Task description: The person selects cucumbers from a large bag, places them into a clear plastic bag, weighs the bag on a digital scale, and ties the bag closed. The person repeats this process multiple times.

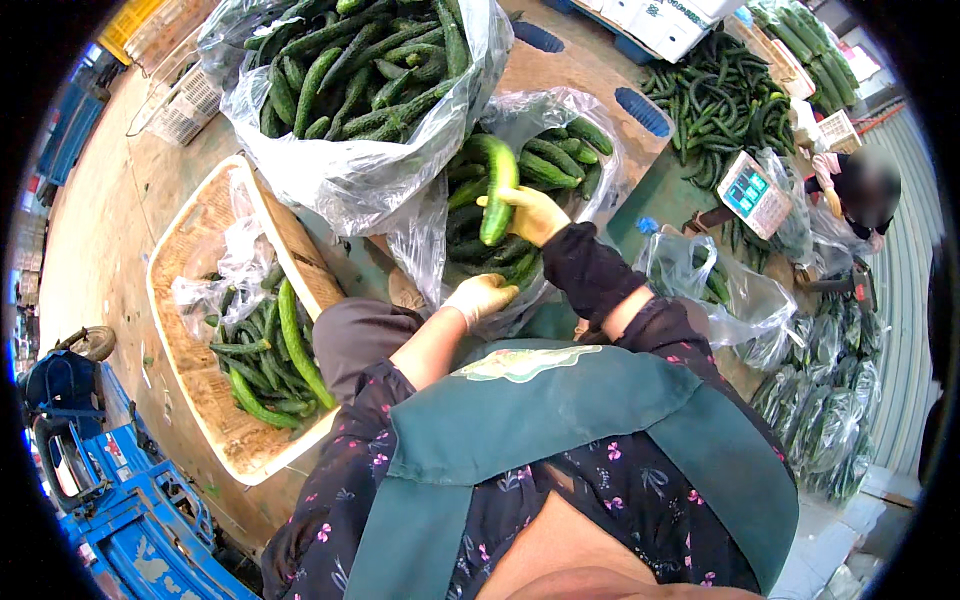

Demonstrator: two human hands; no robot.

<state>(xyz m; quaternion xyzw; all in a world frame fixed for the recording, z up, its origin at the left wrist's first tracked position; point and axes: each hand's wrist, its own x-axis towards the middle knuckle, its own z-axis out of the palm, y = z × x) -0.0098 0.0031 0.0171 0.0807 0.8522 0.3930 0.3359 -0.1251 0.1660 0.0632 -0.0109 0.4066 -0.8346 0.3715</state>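
Observation:
My right hand (534,214), in a pale yellow glove, grips a curved green cucumber (498,180) above an opened clear plastic bag (600,127). Several darker cucumbers (551,161) lie inside this bag. Lower down, my gloved left hand (484,298) has its fingers curled around the end of another cucumber (523,268) at the bag's near side. Behind and to the left stands a large clear plastic bag (322,169) heaped with dark green cucumbers (360,71).
At my left is a worn plastic crate (169,330) of cucumbers. To the right are a digital scale (754,195), a partly filled bag (739,292), a loose cucumber pile (724,105), packed bags (817,405) and another person (855,187). A blue cart (142,517) stands lower left.

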